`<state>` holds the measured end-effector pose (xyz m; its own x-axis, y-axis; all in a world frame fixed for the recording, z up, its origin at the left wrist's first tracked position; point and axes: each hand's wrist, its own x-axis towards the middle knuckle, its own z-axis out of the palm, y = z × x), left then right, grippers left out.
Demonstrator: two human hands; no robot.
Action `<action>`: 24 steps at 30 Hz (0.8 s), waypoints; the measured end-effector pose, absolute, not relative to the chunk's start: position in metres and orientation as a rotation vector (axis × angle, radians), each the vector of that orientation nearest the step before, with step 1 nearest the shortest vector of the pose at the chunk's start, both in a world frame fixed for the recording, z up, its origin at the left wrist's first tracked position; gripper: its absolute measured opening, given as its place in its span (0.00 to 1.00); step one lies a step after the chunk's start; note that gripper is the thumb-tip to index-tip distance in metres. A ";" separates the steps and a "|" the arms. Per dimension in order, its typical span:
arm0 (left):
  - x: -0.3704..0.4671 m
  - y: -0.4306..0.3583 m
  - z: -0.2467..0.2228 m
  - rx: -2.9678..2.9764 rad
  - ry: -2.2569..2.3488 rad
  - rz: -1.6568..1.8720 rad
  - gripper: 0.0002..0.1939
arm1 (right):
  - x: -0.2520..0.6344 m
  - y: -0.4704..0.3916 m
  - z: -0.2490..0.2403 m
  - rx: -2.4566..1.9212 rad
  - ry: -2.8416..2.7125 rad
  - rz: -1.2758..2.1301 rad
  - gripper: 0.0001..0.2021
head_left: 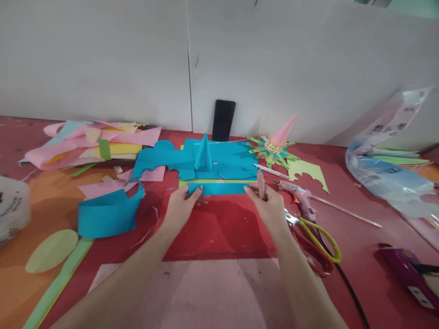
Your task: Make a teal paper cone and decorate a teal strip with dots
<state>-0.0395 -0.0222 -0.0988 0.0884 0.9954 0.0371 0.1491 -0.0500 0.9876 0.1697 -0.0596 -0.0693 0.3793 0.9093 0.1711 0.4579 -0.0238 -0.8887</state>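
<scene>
A blue paper strip (219, 189) stretches level between my two hands over a red sheet (222, 224). My left hand (185, 196) pinches its left end between thumb and fingers. At the other end my right hand (265, 196) pinches the strip, its index finger pointing up. Just beyond the strip stands a folded blue paper cone (204, 157) on blue paper sheets (236, 157). A white pen (272, 171) lies past my right hand. Close to my right wrist are scissors (318, 233) with yellow and red handles, and a pink glue gun (300, 196) with a glue stick in it.
Paper scraps (99, 141) are heaped at the back left, near a curled blue paper band (106, 212). A black phone (223, 119) leans on the wall. A paper piece with a pink cone (283, 132) stands back right. A plastic bag (387, 169) and purple power strip (408, 274) lie right.
</scene>
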 end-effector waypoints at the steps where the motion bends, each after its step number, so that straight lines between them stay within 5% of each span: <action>1: -0.039 -0.023 -0.098 1.383 1.213 1.093 0.15 | 0.169 -0.060 -0.069 -1.650 -1.235 0.566 0.16; 24: -0.038 -0.024 -0.092 1.379 1.224 1.057 0.16 | 0.170 -0.059 -0.069 -1.654 -1.247 0.560 0.15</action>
<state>-0.0377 -0.0243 -0.0916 0.1161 0.9932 0.0025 0.1478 -0.0198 0.9888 0.1702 -0.0593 -0.0689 0.3735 0.9106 0.1769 0.4723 -0.0225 -0.8812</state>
